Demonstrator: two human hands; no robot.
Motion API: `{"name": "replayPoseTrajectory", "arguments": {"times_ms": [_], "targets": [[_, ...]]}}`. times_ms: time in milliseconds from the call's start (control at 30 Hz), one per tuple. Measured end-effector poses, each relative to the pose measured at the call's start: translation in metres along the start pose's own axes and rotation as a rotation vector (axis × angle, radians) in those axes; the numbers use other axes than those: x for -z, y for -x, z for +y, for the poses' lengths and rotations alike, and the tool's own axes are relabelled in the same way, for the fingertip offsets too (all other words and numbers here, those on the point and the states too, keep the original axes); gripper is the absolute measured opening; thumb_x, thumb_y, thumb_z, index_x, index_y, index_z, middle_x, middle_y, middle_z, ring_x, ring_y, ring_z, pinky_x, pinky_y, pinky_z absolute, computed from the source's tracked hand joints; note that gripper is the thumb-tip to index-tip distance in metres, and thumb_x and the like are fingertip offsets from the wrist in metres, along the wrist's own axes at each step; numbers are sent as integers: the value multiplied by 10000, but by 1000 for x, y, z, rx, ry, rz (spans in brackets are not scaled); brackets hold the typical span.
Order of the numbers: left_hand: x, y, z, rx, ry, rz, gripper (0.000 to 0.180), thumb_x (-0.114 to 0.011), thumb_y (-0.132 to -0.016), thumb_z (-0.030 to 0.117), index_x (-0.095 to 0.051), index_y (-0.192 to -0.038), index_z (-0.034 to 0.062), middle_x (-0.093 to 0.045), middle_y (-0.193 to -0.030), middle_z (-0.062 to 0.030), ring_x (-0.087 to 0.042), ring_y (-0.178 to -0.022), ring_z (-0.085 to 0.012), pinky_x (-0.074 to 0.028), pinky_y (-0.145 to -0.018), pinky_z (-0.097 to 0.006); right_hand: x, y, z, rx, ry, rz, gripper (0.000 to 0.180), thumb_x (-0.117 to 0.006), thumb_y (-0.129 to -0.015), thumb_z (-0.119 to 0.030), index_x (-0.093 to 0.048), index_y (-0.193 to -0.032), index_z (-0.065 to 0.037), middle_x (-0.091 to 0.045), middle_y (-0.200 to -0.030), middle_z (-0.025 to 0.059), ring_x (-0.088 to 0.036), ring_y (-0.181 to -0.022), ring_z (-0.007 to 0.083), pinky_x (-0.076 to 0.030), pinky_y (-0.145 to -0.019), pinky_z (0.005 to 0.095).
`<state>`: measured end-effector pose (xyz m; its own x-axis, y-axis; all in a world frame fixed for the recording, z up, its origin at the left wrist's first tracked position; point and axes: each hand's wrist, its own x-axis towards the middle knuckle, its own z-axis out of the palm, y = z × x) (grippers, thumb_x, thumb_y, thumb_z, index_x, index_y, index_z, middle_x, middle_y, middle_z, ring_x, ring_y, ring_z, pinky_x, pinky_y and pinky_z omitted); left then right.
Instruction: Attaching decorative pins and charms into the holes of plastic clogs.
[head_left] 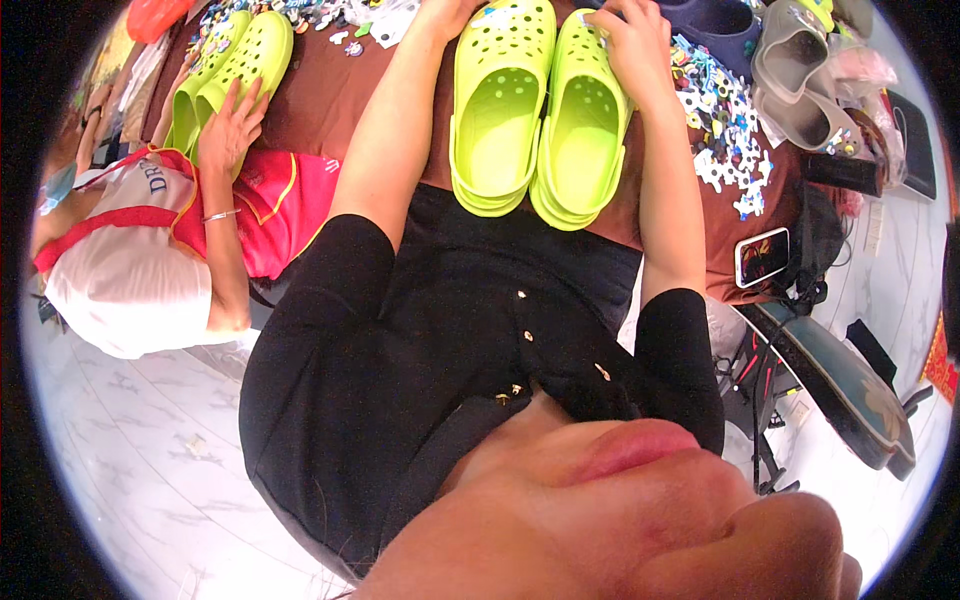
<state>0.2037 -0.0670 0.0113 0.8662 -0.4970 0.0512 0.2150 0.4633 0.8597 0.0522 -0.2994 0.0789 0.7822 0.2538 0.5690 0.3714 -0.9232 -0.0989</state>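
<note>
A pair of lime-green clogs with round vent holes stands side by side in front of me, toes pointing away: a left clog [500, 110] and a right clog [583, 120]. My right hand [635, 45] is closed at the outer toe of the right clog, fingers bent over its upper. A small pale charm shows by those fingertips. Beside the left clog's toe is my left hand [452, 14], cut off by the upper edge, so its fingers are mostly hidden. Another small charm sits on that clog's upper.
Loose colourful shoe charms [725, 130] lie heaped on the brown-covered table [385, 85], right of the clogs. Grey clogs [795, 60], a navy clog [715, 25] and a phone [762, 257] are at the right. On the left, a co-worker's hand [232, 125] touches another lime-green pair [255, 65].
</note>
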Motion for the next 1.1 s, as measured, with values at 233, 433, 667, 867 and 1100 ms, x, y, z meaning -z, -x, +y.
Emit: {"name": "replayPoseTrajectory", "arguments": {"times_ms": [233, 433, 667, 867, 1100], "targets": [[-4, 5, 12, -14, 32, -5, 271, -639, -933, 159, -658, -1182, 55, -710, -1038, -46, -666, -963, -159, -508, -825, -293, 51, 17, 48, -244, 29, 539, 213, -588, -797, 101, -683, -942, -24, -665, -939, 143, -622, -919, 317, -488, -835, 394], [-4, 15, 21, -27, -36, 16, 288, -636, -935, 182, -651, -1196, 61, -710, -1036, -43, -660, -971, -160, -495, -856, -299, 62, 47, 75, -392, 97, 506, 180, -597, -823, 61, -674, -968, -13, -662, -941, 154, -632, -918, 309, -488, -846, 385], [0, 7, 16, -16, -27, 27, 287, -648, -938, 181, -645, -1197, 58, -712, -1031, -58, -663, -975, -168, -503, -879, -308, 28, 86, 102, -443, 61, 382, 138, -647, -834, -25, -693, -964, -17, -685, -967, 154, -627, -924, 330, -494, -844, 404], [10, 4, 12, 0, -45, 23, 289, -645, -945, 176, -642, -1206, 53, -713, -1039, -60, -664, -978, -162, -503, -878, -299, 17, 87, 95, -479, -41, 290, 117, -669, -826, -63, -700, -926, -11, -672, -904, 172, -620, -852, 350, -496, -778, 422], [12, 2, 12, -6, -26, 16, 298, -652, -937, 179, -640, -1209, 56, -712, -1045, -61, -662, -983, -163, -501, -892, -301, 25, 78, 74, -541, -391, 62, 123, -724, -799, -120, -718, -869, -19, -679, -801, 134, -634, -792, 306, -489, -755, 411]]}}
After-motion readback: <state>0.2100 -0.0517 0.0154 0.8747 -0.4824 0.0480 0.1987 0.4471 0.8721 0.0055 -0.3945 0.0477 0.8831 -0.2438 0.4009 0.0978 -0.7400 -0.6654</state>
